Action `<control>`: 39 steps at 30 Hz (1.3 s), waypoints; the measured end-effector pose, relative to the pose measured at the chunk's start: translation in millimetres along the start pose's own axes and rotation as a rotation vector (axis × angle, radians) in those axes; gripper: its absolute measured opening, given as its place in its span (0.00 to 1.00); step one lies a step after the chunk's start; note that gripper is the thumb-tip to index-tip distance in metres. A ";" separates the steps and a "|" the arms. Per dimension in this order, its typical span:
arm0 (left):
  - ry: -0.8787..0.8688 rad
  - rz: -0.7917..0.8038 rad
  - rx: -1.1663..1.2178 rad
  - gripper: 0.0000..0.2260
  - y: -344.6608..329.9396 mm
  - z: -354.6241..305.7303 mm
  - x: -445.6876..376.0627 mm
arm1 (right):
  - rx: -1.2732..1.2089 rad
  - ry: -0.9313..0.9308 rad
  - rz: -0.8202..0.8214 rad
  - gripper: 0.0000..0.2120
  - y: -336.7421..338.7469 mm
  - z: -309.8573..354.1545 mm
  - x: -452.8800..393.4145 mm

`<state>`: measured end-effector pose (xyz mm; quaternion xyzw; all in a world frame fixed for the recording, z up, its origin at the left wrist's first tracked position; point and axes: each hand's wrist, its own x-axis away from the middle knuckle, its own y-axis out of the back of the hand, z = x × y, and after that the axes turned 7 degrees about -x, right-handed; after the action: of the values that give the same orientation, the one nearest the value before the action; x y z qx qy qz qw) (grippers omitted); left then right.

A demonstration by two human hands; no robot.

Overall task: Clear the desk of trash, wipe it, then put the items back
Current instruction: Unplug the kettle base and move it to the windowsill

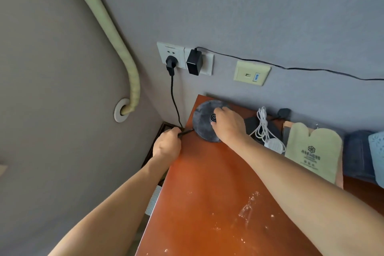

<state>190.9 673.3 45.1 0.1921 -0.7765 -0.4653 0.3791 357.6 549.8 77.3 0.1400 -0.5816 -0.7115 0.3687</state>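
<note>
Kettle base (204, 123) sat at counter (207, 183) back-left corner. Your right hand (227, 123) pressed it, fingers curled over; left hand (167, 145) pinched its cord (174, 100). Likely light, rigid; grip the rim.

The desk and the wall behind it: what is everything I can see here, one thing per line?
desk: one, reddish-brown, lower right, with white smears near the front
round base: one, dark grey, back left corner of desk
black cord: one, from wall plug down to the base
wall sockets: two, white, side by side
black adapter: one, in the right socket
data port: one, cream, right of sockets
white cable: one, bundled, on desk
beige pouch: one, with dark logo, right of cable
hose: one, pale green, on left wall
left hand: pinches the cord at the desk edge
right hand: rests on the base
</note>
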 end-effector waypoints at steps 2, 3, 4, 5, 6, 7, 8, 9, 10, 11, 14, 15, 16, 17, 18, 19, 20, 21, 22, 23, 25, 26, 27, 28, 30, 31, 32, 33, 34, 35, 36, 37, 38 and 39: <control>-0.022 -0.057 -0.042 0.10 5.5 10.4 13.9 | -0.009 0.024 -0.025 0.16 3.5 10.3 8.5; -0.025 -0.100 -0.060 0.10 9.3 16.3 23.7 | -0.019 0.042 -0.050 0.16 6.6 17.8 14.4; -0.023 -0.154 -0.066 0.10 13.9 22.6 35.7 | -0.029 0.061 -0.076 0.15 11.1 26.5 21.6; -0.020 -0.215 -0.059 0.10 19.2 28.8 49.7 | -0.034 0.078 -0.100 0.14 16.9 36.0 30.1; -0.021 -0.280 -0.046 0.09 24.2 35.6 64.5 | -0.032 0.100 -0.126 0.13 23.6 46.3 39.5; -0.024 -0.341 -0.034 0.09 29.1 43.0 80.1 | -0.021 0.128 -0.155 0.12 30.7 57.0 49.3; -0.020 -0.393 -0.023 0.08 33.4 50.9 96.6 | -0.005 0.164 -0.182 0.11 38.4 68.1 59.7; -0.008 -0.431 -0.008 0.07 38.3 58.8 114.0 | 0.012 0.208 -0.208 0.10 46.8 80.2 71.0; 0.001 -0.461 0.011 0.06 43.5 67.8 131.5 | 0.027 0.260 -0.230 0.09 55.5 93.3 83.2; 0.004 -0.483 0.031 0.05 49.2 76.6 149.8 | 0.039 0.316 -0.249 0.07 64.2 107.2 96.3; 0.068 -0.510 0.105 0.02 69.5 100.9 207.3 | 0.039 0.475 -0.354 0.08 88.1 149.2 139.3; 0.127 -0.499 0.145 0.04 75.9 109.1 226.3 | 0.027 0.523 -0.393 0.08 96.5 162.9 154.1; 0.179 -0.484 0.186 0.06 80.5 118.6 245.8 | 0.009 0.569 -0.434 0.08 105.5 176.4 169.3; 0.211 -0.469 0.222 0.07 82.9 129.9 264.8 | -0.012 0.611 -0.474 0.07 115.3 189.1 184.4; 0.222 -0.465 0.254 0.07 83.4 143.4 283.4 | -0.031 0.649 -0.510 0.07 125.1 201.7 199.8; 0.227 -0.474 0.288 0.07 82.8 157.9 301.6 | -0.044 0.682 -0.542 0.06 134.9 213.8 215.3; 0.233 -0.486 0.329 0.06 82.4 172.3 320.1 | -0.055 0.712 -0.567 0.06 145.0 225.6 230.9; 0.237 -0.486 0.378 0.05 80.3 186.4 337.5 | -0.067 0.738 -0.584 0.06 155.2 237.0 246.1; 0.230 -0.479 0.435 0.05 78.6 199.4 355.2 | -0.081 0.763 -0.591 0.05 164.6 248.7 261.2; 0.219 -0.468 0.490 0.05 75.0 211.1 372.6 | -0.096 0.791 -0.591 0.05 174.0 260.2 276.1; 0.195 -0.449 0.590 0.05 66.2 229.6 408.4 | -0.125 0.849 -0.579 0.06 192.1 283.8 305.1; 0.185 -0.434 0.643 0.05 59.3 238.0 426.2 | -0.141 0.872 -0.565 0.07 200.0 296.0 319.7; 0.179 -0.426 0.681 0.05 52.4 244.9 443.9 | -0.155 0.894 -0.542 0.08 205.9 308.3 334.1; 0.181 -0.423 0.707 0.05 45.9 251.6 461.5 | -0.160 0.916 -0.516 0.08 209.6 321.3 348.3; 0.206 -0.426 0.786 0.06 33.9 265.9 498.5 | -0.146 0.962 -0.477 0.09 206.6 349.0 375.5; 0.230 -0.439 0.824 0.06 28.9 274.2 517.2 | -0.138 0.987 -0.462 0.10 200.5 363.2 388.2; 0.262 -0.464 0.851 0.06 25.1 283.1 536.7 | -0.137 1.015 -0.439 0.11 192.2 377.6 400.5; 0.306 -0.496 0.873 0.06 21.1 293.7 556.8 | -0.140 1.043 -0.407 0.11 181.8 392.1 412.7; 0.358 -0.541 0.895 0.05 16.0 306.7 577.2 | -0.143 1.072 -0.372 0.11 170.0 407.1 424.5; 0.415 -0.598 0.909 0.05 11.3 320.5 597.8 | -0.142 1.102 -0.333 0.11 157.9 422.1 436.4; 0.477 -0.659 0.918 0.06 5.8 335.0 619.1 | -0.138 1.131 -0.286 0.10 145.3 437.5 448.7; 0.537 -0.717 0.924 0.07 0.9 348.8 641.1 | -0.135 1.157 -0.234 0.09 132.6 453.5 461.5; 0.591 -0.765 0.932 0.07 -3.8 361.6 662.7 | -0.137 1.177 -0.178 0.08 119.6 469.7 474.6; 0.641 -0.808 0.941 0.08 -8.0 373.0 685.2 | -0.144 1.196 -0.124 0.08 106.7 485.2 488.5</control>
<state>-533.4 438.5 214.8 0.7375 -0.6130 -0.1046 0.2634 -245.1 560.0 426.7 0.5239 -0.2146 -0.5672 0.5982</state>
